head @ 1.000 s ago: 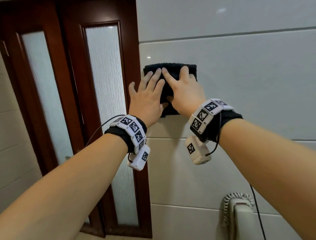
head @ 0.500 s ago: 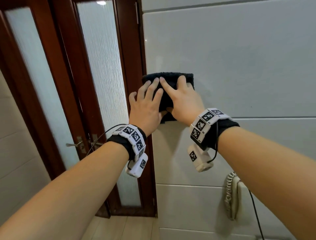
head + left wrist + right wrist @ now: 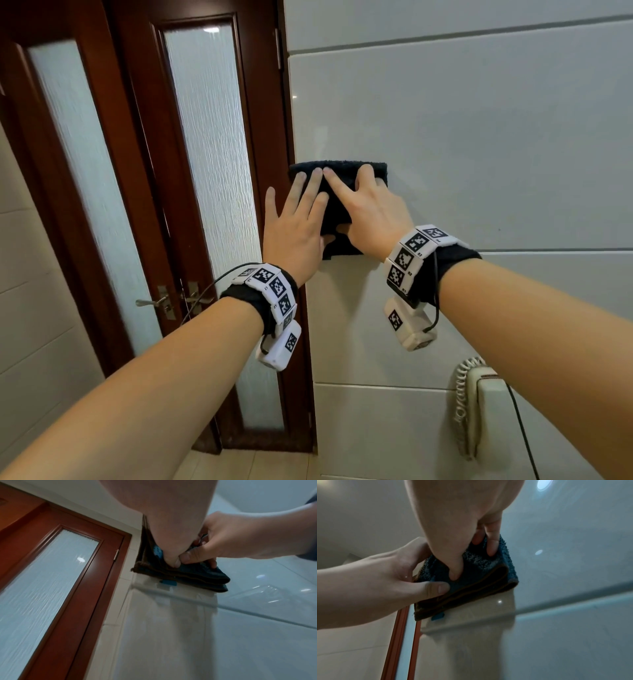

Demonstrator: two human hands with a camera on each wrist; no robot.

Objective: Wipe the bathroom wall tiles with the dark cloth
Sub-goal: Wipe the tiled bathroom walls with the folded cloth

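Both hands cover most of the dark cloth (image 3: 342, 168); the wall phone (image 3: 486, 411) runs off the bottom edge.

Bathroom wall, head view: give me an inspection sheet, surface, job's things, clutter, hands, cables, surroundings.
Surface: glossy white wall tiles, grey grout lines.
Job's things: folded dark terry cloth flat on the tile by the wall's corner edge.
Clutter: nothing seen.
Hands: left hand and right hand press the cloth, fingers straight.
Cables: thin black wires at both wristbands; coiled cord on the cream wall handset.
Surroundings: dark red wooden door with frosted glass panels.
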